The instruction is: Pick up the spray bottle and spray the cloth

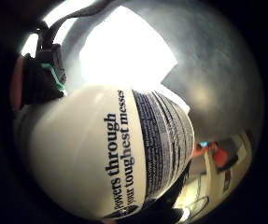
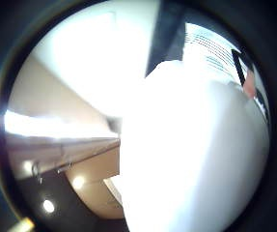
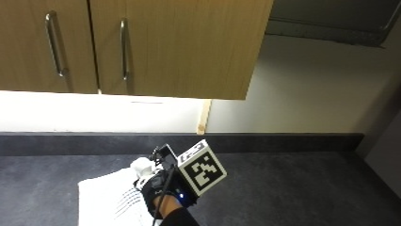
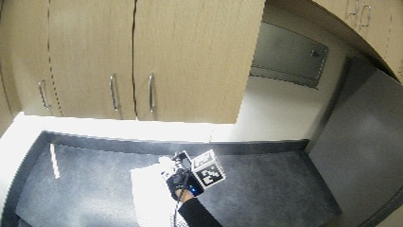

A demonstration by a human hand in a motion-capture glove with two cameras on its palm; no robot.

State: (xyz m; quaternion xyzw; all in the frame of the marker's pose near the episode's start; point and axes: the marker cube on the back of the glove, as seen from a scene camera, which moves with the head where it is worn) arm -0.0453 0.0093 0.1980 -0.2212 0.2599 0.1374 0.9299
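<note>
My gloved right hand (image 3: 152, 192) grips a white spray bottle (image 3: 141, 166) and holds it over the near part of the dark counter. The bottle's white head pokes out to the left of the glove, above a white cloth (image 3: 103, 197) that lies flat on the counter. In the little finger side palm view the bottle's body (image 1: 91, 163), with dark print on its label, sits close against the palm, and the bright cloth (image 1: 124, 51) lies beyond it. The bottle (image 2: 196, 154) also fills much of the thumb side palm view. The wide outside view shows hand (image 4: 180, 183), bottle (image 4: 167, 163) and cloth (image 4: 148, 196) together.
The dark grey counter (image 3: 294, 188) stretches to the right of the hand and ends at a low back ledge (image 3: 263, 141). Wooden wall cabinets (image 3: 156, 47) with metal handles hang above. A tall grey panel (image 4: 368, 142) stands at the counter's right end.
</note>
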